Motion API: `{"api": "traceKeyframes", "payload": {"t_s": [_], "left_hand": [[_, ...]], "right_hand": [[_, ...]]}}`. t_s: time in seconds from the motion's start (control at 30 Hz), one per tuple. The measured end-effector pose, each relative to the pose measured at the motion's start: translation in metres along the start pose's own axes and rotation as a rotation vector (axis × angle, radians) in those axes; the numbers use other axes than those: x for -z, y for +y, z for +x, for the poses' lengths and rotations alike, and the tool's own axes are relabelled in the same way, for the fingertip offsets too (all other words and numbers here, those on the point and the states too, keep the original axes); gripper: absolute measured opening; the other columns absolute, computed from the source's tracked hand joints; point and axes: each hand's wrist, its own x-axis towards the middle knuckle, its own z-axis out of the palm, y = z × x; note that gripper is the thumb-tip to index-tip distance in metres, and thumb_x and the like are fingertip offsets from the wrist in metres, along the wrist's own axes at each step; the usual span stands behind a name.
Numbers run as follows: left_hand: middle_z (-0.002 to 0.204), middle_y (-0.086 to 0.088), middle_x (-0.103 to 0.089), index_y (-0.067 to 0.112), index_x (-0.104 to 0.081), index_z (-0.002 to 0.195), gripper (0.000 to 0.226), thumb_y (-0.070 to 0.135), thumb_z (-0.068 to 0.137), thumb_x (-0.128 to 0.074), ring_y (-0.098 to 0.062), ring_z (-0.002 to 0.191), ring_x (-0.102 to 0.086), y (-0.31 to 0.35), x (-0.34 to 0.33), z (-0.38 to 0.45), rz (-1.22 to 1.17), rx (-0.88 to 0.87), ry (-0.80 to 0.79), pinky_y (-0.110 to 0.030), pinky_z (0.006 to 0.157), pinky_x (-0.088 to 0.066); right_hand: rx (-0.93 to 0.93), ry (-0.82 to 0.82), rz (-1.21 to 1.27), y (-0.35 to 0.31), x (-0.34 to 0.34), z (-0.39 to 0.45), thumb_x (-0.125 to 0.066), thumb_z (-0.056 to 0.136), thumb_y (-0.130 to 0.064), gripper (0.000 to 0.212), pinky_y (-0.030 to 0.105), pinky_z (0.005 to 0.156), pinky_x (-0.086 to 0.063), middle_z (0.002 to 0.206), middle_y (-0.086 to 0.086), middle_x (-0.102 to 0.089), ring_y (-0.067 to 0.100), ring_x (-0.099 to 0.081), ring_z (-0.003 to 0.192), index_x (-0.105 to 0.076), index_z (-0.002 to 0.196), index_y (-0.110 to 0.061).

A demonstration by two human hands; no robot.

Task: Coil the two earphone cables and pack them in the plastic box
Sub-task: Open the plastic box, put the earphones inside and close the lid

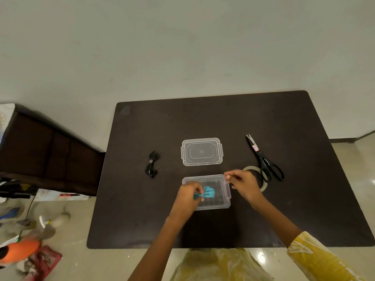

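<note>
Pale wall and tiled floor are framing a dark table (284, 209), which is filling most of the view. Near its centre the clear plastic box (226, 196) is sitting open, with its lid (202, 151) lying flat at twelve o'clock from it. At two o'clock from the box, black scissors (263, 159) are lying beside a tape roll (261, 179), partly hidden behind the right hand.

The left hand (187, 197) is pinching the blue earphone cable (209, 192), bunched into a coil, and is holding it inside the box. The right hand (243, 182) is pinching the box's rim at the far right corner, apparently steadying it.

At ten o'clock from the box, well apart, the black earphone cable (152, 164) is lying bundled on the table, seemingly bound at its middle.

Both cables are probably very light, soft and springy, so a loose coil will likely be trying to unwind; gripping across the bundle's middle, gathering all loops together, looks safest. The thin box is likely sliding easily, so bracing it makes sense.
</note>
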Motion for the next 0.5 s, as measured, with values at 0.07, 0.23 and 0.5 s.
{"api": "traceKeyframes", "payload": {"t_s": [0.07, 0.23, 0.5], "left_hand": [[0.093, 0.001, -0.061, 0.013, -0.062, 0.080, 0.016, 0.006, 0.074, -0.075, -0.007, 0.084, -0.057, -0.005, -0.001, -0.001, 0.021, 0.000, -0.002, -0.016, 0.074, -0.048], [0.085, 0.000, -0.059, 0.008, -0.064, 0.076, 0.008, 0.012, 0.081, -0.070, -0.011, 0.074, -0.056, -0.018, 0.024, 0.005, 0.045, 0.049, 0.331, -0.020, 0.066, -0.043], [0.127, -0.017, -0.045, 0.004, -0.061, 0.093, 0.008, 0.011, 0.089, -0.061, -0.029, 0.119, -0.044, -0.075, 0.070, 0.038, 0.263, 0.273, 0.538, -0.032, 0.095, -0.042]], "right_hand": [[0.008, -0.012, -0.004, 0.001, -0.003, -0.003, -0.060, 0.089, -0.007, 0.016, 0.035, 0.081, -0.056, 0.092, 0.002, -0.070, 0.018, -0.066, 0.091, -0.071, 0.101, -0.008], [0.026, -0.037, -0.014, 0.000, -0.011, -0.006, -0.061, 0.088, -0.005, 0.016, 0.032, 0.084, -0.055, 0.097, 0.004, -0.070, 0.016, -0.065, 0.093, -0.071, 0.101, -0.008], [0.066, -0.017, -0.014, 0.001, -0.023, -0.006, -0.064, 0.086, -0.005, 0.013, 0.016, 0.070, -0.050, 0.088, 0.007, -0.071, 0.016, -0.066, 0.084, -0.072, 0.097, -0.005]]}}
